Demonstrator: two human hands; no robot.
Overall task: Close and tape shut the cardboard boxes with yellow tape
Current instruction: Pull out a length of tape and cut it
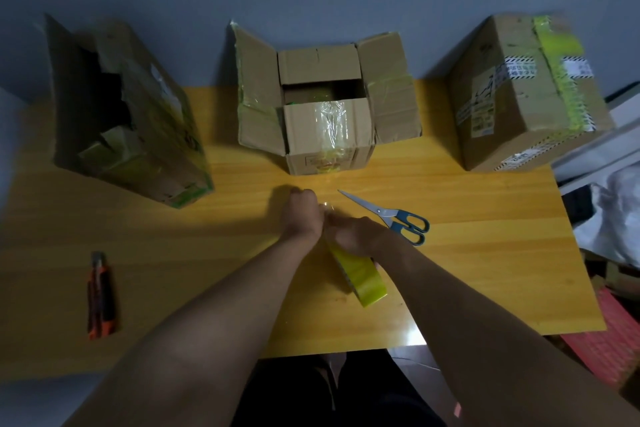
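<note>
A yellow tape roll (pixel 360 276) hangs over the table's middle, gripped from above by my right hand (pixel 353 230). My left hand (pixel 299 213) sits right beside it with curled fingers, pinching what looks like the tape's free end near the top of the roll. Behind them stands an open cardboard box (pixel 325 135) with all its flaps raised or spread. At the back right sits a closed box (pixel 523 97) with yellow tape across its top. An open, torn box (pixel 138 121) stands at the back left.
Scissors (pixel 398 218) with blue-grey handles lie just right of my hands. An orange utility knife (pixel 100 295) lies at the table's left front. The wooden table (pixel 207 253) ends at the right beside white bags and red items (pixel 609 333) on the floor.
</note>
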